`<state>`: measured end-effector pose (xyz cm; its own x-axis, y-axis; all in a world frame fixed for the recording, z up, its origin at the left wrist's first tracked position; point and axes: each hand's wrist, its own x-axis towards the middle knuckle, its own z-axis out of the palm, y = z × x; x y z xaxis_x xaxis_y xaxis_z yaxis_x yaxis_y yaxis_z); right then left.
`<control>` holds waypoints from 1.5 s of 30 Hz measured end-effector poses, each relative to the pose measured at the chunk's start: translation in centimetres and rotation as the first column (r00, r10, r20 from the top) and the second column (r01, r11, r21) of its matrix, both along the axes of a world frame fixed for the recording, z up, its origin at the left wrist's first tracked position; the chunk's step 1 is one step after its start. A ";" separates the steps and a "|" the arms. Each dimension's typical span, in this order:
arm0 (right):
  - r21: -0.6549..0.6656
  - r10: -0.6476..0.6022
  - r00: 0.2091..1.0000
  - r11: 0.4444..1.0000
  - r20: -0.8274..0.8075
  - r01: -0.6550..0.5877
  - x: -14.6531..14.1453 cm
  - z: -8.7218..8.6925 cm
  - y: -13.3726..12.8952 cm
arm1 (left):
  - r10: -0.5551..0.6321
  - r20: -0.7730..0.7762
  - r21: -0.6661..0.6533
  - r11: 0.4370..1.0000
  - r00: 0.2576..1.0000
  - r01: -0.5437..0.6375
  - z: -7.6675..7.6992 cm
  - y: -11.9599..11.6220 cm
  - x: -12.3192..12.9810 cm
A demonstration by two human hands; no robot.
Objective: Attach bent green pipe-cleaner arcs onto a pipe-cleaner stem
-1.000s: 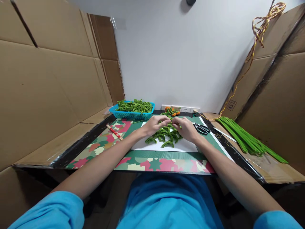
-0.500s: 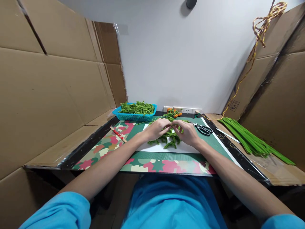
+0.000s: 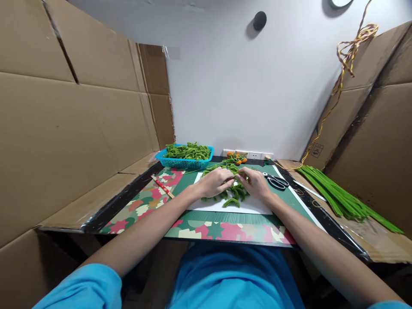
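Note:
Over a white sheet (image 3: 251, 206), my left hand (image 3: 215, 182) and my right hand (image 3: 252, 182) almost meet at the fingertips. Both are closed in a pinch on a small piece of green pipe cleaner (image 3: 236, 177), mostly covered by the fingers. Below and around them lie several bent, fuzzy green pipe-cleaner pieces (image 3: 231, 202), loose on the paper. Just beyond my fingers, more green pieces and a small bunch of orange fuzzy flowers (image 3: 238, 162) lie near the wall. Black-handled scissors (image 3: 277, 182) rest to the right of my right hand.
A blue plastic basket (image 3: 183, 163) heaped with green pieces stands at the back left. A red-and-wood stick (image 3: 162, 186) lies on the patterned mat (image 3: 206, 231). Long green pipe cleaners (image 3: 341, 195) lie at the right. Cardboard walls (image 3: 106, 120) flank the table; twisted wire (image 3: 346, 56) hangs right.
The view has tilted up slightly, so everything sits a little lower. My hands stay together over the sheet, with small shifts of the fingers and the fingertips slightly further apart.

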<state>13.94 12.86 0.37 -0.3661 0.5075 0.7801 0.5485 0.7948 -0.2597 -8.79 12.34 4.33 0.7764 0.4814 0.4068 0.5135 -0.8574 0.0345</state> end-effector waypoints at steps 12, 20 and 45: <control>-0.030 -0.059 0.995 0.998 0.083 0.062 0.7 -0.2 0.7 | -0.015 -0.007 -0.004 1.000 1.000 0.015 0.0 0.0 0.0; 0.023 -0.092 0.992 0.996 0.089 0.090 0.7 -0.2 0.6 | -0.022 -0.004 0.015 1.000 1.000 0.022 -0.3 0.3 -0.2; -0.092 0.118 0.954 0.985 -0.275 -0.148 -1.8 1.2 -1.5 | 0.155 0.052 0.072 0.985 0.987 -0.159 0.0 -0.6 0.8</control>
<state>12.14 11.36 1.60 -0.2216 0.5568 0.8005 0.3377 0.8140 -0.4727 -7.97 11.77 4.32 0.6733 0.5624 0.4800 0.6413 -0.7673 -0.0007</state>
